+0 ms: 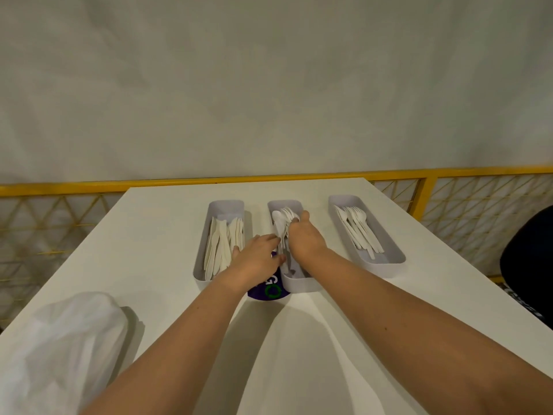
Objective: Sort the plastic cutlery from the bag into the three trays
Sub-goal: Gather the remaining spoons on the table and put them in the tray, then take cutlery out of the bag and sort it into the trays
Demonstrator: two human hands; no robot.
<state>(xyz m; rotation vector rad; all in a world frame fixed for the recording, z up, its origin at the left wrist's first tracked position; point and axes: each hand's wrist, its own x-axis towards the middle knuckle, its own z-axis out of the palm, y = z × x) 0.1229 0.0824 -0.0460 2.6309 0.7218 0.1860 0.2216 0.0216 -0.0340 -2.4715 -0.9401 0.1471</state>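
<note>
Right hand: your right hand [305, 239] is curling over the bowl ends of the white plastic spoons [284, 220] in the middle grey oblong tray [300, 284], fingers partly closed around the bunch; likely squaring them up so they lie one way.
Left hand: your left hand [258, 257] is reaching in beside it, fingers bent at the spoon handles near that tray's left wall. I cannot tell whether it is gripping one or just nudging.
Left tray: the left grey oblong tray [223, 206] is holding white plastic knives [223, 244], lined lengthwise.
Right tray: the right grey oblong tray [386, 262] is holding white plastic forks [357, 227], tines pointing away from you.
Why so: you are keeping one kind per tray, three trays side by side within both arms' reach.
Bag: the crumpled translucent white plastic bag [65, 339] is lying near-left on the white table [359, 319], well apart from the trays; looks slack, probably near empty.
Writing: a dark purple round sticker [267, 290] is peeking out between the left and middle trays, showing a green ring and part of a white letter, maybe "G"; otherwise unreadable.
Progress: you are seemingly finishing, tidying spoons.
</note>
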